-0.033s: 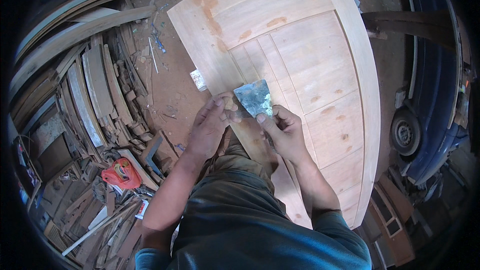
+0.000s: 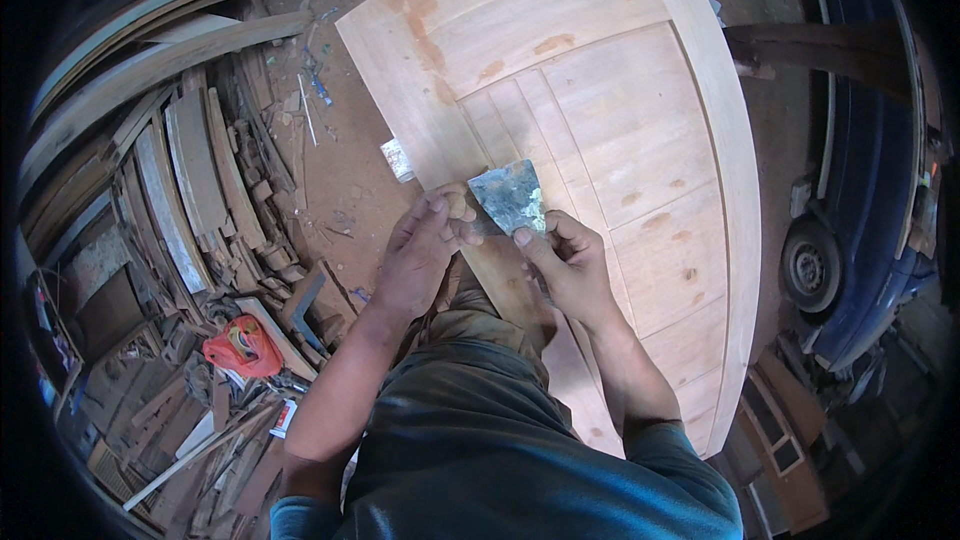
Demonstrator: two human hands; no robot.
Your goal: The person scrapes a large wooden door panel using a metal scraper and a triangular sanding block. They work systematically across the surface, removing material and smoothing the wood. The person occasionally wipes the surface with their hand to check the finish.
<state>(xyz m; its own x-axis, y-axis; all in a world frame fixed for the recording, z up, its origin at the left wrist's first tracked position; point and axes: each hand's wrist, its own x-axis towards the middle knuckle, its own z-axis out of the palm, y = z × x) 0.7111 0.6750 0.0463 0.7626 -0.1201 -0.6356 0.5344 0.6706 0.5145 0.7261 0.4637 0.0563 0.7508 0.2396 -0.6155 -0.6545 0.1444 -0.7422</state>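
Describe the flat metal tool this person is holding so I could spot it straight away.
Start at the big pale wooden door lying flat across the middle of the view. At its near left edge the left hand and right hand meet; between them sits the scraper blade. It is the only grey, smeared, fan-shaped metal piece against the smooth, light wood.

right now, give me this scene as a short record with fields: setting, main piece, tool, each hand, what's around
setting: a workshop with a dirt floor
main piece: pale wooden door with recessed panels and brownish filler patches
tool: putty knife, its wide metal blade smeared with pale filler, lying over the door
right hand: grips the putty knife, thumb on the blade
left hand: fingertips at the blade's left edge
left side: stacked timber offcuts, a red power tool
right side: blue vehicle with a wheel
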